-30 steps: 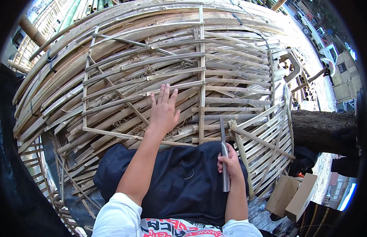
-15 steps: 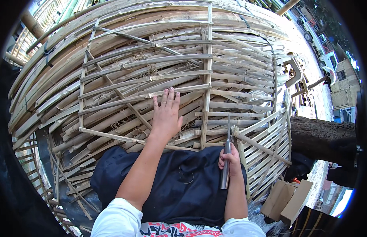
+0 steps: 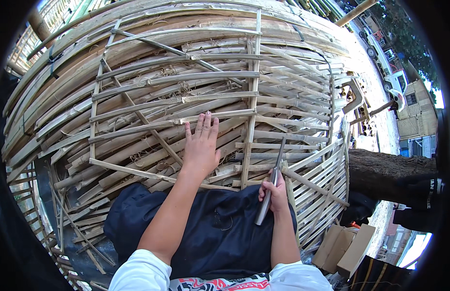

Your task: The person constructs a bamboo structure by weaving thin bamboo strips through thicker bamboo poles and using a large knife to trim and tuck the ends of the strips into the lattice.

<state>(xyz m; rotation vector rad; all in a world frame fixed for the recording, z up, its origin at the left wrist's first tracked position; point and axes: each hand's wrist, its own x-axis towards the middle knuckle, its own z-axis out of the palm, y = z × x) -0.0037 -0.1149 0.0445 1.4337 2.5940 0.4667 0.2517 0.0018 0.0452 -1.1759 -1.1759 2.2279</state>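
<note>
My left hand (image 3: 201,148) is stretched out with its fingers lying on a slat of a ladder-like frame of split bamboo (image 3: 217,114). In my right hand (image 3: 275,191), above my lap, I grip a chisel-like metal tool (image 3: 264,206). It has a thick, shiny round handle and a narrow, dark blade that tilts up and to the right. The blade's exact kind cannot be made out. The frame's thin crosspieces meet upright strips at its sides, with a few diagonal strips among them. Dark cloth (image 3: 186,233) covers my lap.
Under the frame lies a big pile of split bamboo (image 3: 152,97). More slatted panels (image 3: 317,194) stand to the right, by a tree trunk (image 3: 380,167) and an open cardboard box (image 3: 348,247). A parked truck (image 3: 397,80) is at the far right.
The metal tool has tilted, its blade tip swinging slightly right and its handle end left. My left hand stays on the slats. The whole view has shifted slightly.
</note>
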